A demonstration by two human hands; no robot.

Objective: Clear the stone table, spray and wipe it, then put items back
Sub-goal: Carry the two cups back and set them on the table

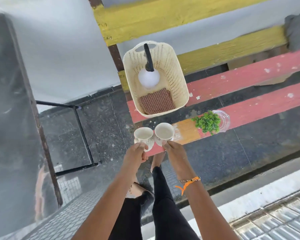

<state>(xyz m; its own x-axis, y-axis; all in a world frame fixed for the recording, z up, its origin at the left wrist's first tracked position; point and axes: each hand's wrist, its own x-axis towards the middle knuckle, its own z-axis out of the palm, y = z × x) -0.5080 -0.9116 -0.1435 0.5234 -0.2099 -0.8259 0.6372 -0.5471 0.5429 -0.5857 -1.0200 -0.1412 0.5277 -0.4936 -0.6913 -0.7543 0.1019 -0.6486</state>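
Frame centre, low: left hand point(137, 153) is pinching the left cup point(143, 137), right hand point(173, 149) is pinching the right cup point(164, 133), both held over the near edge of the red surface point(249, 108). Cups are looking ceramic, light, fragile, likely slick; rim or handle grips are seeming safest. Right of them a plant point(208, 122) is sitting in a glass dish. Farther up, a basket point(178, 80) is holding a cloth point(157, 102) and spray bottle point(149, 76).

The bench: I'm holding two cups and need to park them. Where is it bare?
Bare: the red plank right of the glass dish with the green plant, and the plank behind, right of the basket. Crowded: the near end, between basket, cups and plant.
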